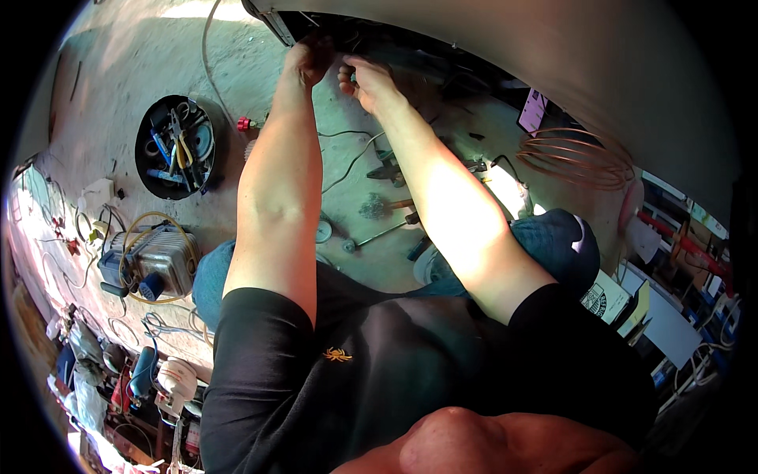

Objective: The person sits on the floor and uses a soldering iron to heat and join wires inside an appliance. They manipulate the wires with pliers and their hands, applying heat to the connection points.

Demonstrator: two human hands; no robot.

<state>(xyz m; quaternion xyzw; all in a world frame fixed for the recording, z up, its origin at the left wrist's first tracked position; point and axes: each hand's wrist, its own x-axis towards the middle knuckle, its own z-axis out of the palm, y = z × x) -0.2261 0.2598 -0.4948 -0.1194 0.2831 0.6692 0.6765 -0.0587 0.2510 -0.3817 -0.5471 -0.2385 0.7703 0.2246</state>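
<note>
Both my arms stretch forward to the dark open underside of a large grey appliance cabinet [568,55]. My left hand [310,59] reaches to the edge of this opening, next to a metal corner frame [276,25]; its fingers are lost in shadow. Close by on the right is my right hand [363,81], its fingers curled in toward the palm and thumb. Whether anything small sits in them is hidden. Dark parts and thin wires inside the opening are too dim to name.
On the floor at left stands a round black tub [140,158] of pliers and hand tools. A grey vacuum pump [166,261] with a yellow hose lies nearer. Between my arms are a brush [376,207] and other tools. A copper tube coil [553,172] rests at right.
</note>
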